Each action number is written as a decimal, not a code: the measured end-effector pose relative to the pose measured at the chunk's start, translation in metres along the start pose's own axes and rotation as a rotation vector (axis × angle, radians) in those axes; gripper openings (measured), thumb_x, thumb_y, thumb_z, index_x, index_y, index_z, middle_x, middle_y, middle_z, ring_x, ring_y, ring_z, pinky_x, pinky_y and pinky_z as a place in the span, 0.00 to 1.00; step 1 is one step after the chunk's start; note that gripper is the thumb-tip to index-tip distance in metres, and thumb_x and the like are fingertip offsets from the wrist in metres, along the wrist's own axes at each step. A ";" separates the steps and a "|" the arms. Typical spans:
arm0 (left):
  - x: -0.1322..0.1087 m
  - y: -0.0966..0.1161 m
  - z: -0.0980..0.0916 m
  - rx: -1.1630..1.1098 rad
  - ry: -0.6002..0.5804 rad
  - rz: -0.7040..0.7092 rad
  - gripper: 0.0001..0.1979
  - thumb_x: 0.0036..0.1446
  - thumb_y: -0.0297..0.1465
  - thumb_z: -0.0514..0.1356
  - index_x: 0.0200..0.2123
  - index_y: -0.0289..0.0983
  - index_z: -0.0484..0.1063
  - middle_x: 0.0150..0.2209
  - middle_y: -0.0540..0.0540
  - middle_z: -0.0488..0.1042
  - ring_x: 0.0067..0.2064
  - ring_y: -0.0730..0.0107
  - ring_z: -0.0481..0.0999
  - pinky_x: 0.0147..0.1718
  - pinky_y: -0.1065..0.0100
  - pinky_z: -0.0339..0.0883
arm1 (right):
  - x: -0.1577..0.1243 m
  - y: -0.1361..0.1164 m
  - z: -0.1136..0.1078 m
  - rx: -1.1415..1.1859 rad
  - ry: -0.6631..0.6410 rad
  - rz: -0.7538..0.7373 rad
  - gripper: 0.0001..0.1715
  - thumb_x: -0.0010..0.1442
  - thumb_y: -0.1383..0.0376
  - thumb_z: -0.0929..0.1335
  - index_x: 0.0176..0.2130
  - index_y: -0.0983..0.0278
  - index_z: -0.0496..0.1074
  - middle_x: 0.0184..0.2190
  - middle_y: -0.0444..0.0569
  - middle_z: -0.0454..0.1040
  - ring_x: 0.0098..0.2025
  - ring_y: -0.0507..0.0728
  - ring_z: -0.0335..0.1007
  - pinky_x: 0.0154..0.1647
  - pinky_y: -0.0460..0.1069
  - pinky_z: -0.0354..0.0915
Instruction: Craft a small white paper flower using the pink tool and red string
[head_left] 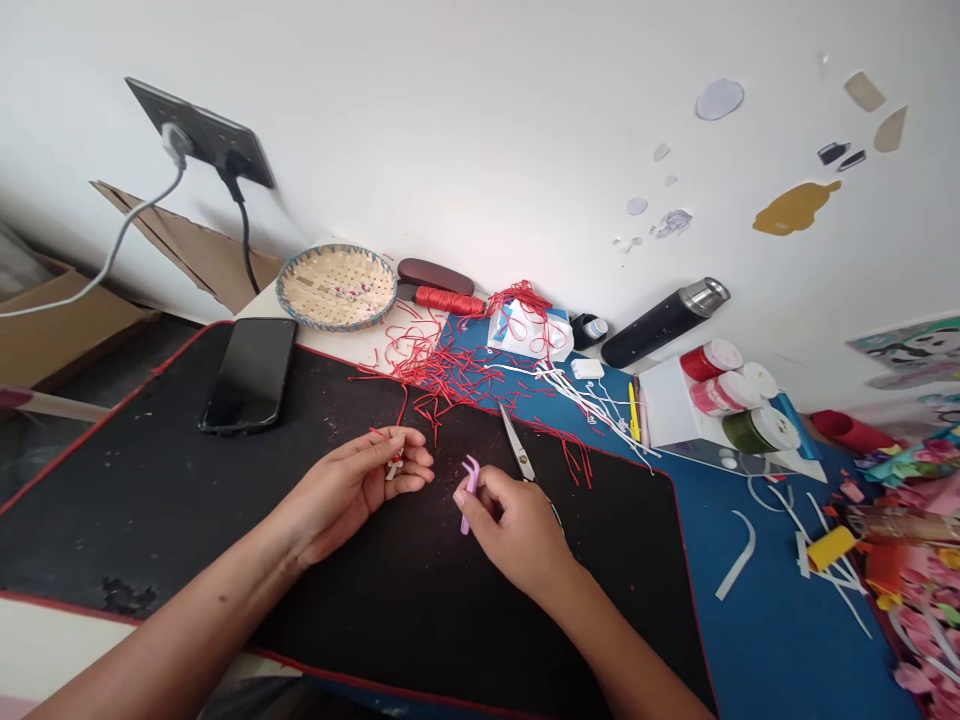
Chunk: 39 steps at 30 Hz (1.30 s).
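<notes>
Your left hand (367,478) is over the middle of the mat (375,620), thumb and finger pinched on a small red-and-white piece (394,464), the other fingers loosely curled. Your right hand (521,525) grips the tweezers (472,484), bent tips upward and apart from the piece. Your fingers hide much of the piece, so you can't judge from here how firm the pinch is; if it is slack, something that small could drop onto the mat. Bringing the tweezers in at a poor angle could nip a fingertip or bend the piece. The scissors (517,445) lie from the mat's far edge to just behind your right hand, so a careless reach that way could knock them or brush the blades. Red scraps (457,375) spill over the far edge; a loose end might snag on your fingers. The phone (251,375), near the far left corner, is well apart from both hands.
</notes>
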<state>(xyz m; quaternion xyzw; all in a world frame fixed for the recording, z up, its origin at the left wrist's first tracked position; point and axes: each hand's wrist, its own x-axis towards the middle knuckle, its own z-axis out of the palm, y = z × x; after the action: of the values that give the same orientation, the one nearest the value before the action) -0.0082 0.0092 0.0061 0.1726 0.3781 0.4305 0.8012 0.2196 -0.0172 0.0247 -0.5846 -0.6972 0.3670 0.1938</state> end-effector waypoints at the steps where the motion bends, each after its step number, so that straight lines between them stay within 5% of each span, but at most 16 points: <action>1: 0.001 0.000 -0.001 -0.020 0.002 -0.006 0.06 0.64 0.30 0.68 0.42 0.32 0.82 0.40 0.38 0.85 0.42 0.61 0.85 0.45 0.66 0.80 | 0.002 0.002 -0.002 0.001 0.020 0.001 0.09 0.66 0.59 0.69 0.37 0.61 0.77 0.21 0.40 0.70 0.23 0.51 0.65 0.28 0.46 0.56; 7: 0.001 -0.002 0.000 -0.057 -0.051 -0.012 0.05 0.67 0.29 0.64 0.39 0.34 0.80 0.48 0.33 0.85 0.54 0.54 0.83 0.59 0.58 0.73 | 0.009 0.010 -0.001 0.288 0.208 0.041 0.15 0.67 0.55 0.69 0.45 0.63 0.78 0.21 0.39 0.64 0.23 0.52 0.60 0.27 0.47 0.58; 18: -0.003 -0.012 0.005 0.081 -0.130 -0.004 0.07 0.63 0.35 0.69 0.38 0.37 0.81 0.54 0.37 0.83 0.61 0.52 0.77 0.61 0.59 0.63 | 0.009 -0.009 0.027 0.464 -0.028 0.006 0.12 0.68 0.57 0.69 0.42 0.63 0.78 0.22 0.39 0.66 0.24 0.51 0.63 0.25 0.46 0.58; 34: -0.006 -0.010 0.008 0.058 -0.192 -0.054 0.08 0.60 0.35 0.70 0.33 0.37 0.84 0.60 0.35 0.79 0.66 0.45 0.71 0.66 0.55 0.57 | 0.014 -0.013 0.030 0.513 -0.064 0.006 0.12 0.68 0.57 0.69 0.40 0.63 0.78 0.23 0.41 0.69 0.24 0.51 0.63 0.24 0.45 0.58; 39: -0.005 -0.008 0.007 0.102 -0.158 -0.025 0.16 0.61 0.40 0.70 0.49 0.40 0.83 0.60 0.36 0.79 0.64 0.47 0.73 0.62 0.56 0.61 | 0.016 -0.016 0.031 0.510 -0.028 -0.021 0.11 0.67 0.59 0.70 0.36 0.63 0.76 0.22 0.40 0.67 0.24 0.50 0.60 0.26 0.45 0.57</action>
<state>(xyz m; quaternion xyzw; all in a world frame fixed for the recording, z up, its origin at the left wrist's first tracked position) 0.0002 0.0005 0.0084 0.2418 0.3374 0.3856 0.8240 0.1839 -0.0116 0.0137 -0.5044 -0.5907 0.5368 0.3293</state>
